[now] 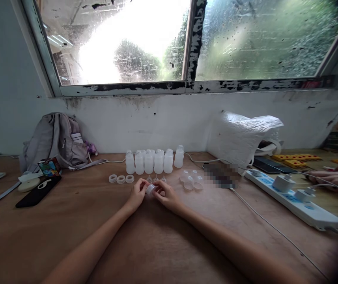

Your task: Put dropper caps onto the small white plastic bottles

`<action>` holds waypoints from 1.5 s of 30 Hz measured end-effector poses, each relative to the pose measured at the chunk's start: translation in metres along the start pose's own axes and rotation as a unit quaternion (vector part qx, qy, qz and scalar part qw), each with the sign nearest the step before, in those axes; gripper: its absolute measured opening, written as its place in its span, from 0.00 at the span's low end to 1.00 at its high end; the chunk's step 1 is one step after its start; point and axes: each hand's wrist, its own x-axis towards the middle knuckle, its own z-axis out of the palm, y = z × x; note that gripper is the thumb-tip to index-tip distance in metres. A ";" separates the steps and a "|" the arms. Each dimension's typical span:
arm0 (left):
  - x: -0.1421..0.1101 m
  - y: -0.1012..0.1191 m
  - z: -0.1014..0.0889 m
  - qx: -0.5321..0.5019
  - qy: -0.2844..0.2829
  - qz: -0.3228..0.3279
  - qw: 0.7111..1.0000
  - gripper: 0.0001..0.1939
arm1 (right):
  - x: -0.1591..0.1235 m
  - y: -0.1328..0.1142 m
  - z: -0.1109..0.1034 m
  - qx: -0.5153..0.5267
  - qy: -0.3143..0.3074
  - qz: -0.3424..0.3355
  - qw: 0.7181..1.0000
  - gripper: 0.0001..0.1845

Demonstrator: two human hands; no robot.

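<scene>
My left hand [137, 195] and my right hand [167, 194] meet at the table's middle, fingers closed round a white bottle ring [150, 189]. Whether a teat sits inside that ring I cannot tell. Just beyond my fingers stand several clear teats [156, 178], partly hidden by the hands. To their left lie three loose white rings [121, 179]. Several translucent domed caps [189, 184] lie to the right of my right hand. Behind all these, several frosted baby bottles [149, 162] stand upright in a group, with one bottle [179, 156] slightly apart on the right.
A grey backpack [55, 142], a small colourful box [49, 167] and a black phone [38, 192] are at the left. On the right are a blurred-out dark device [220, 175] with a cable, a white power strip [295, 199], a white bag [239, 136] and another person's hand [331, 179].
</scene>
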 end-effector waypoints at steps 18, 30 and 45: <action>-0.009 0.010 0.002 0.080 -0.022 0.007 0.997 0.12 | 0.002 0.009 0.002 0.095 0.023 0.080 0.992 0.13; -0.011 0.017 0.004 0.164 -0.012 0.007 0.986 0.14 | 0.002 0.009 0.003 0.014 0.024 0.039 0.999 0.09; -0.009 0.013 0.007 0.203 0.003 0.000 0.979 0.09 | 0.000 0.003 0.004 -0.048 0.042 0.028 0.998 0.08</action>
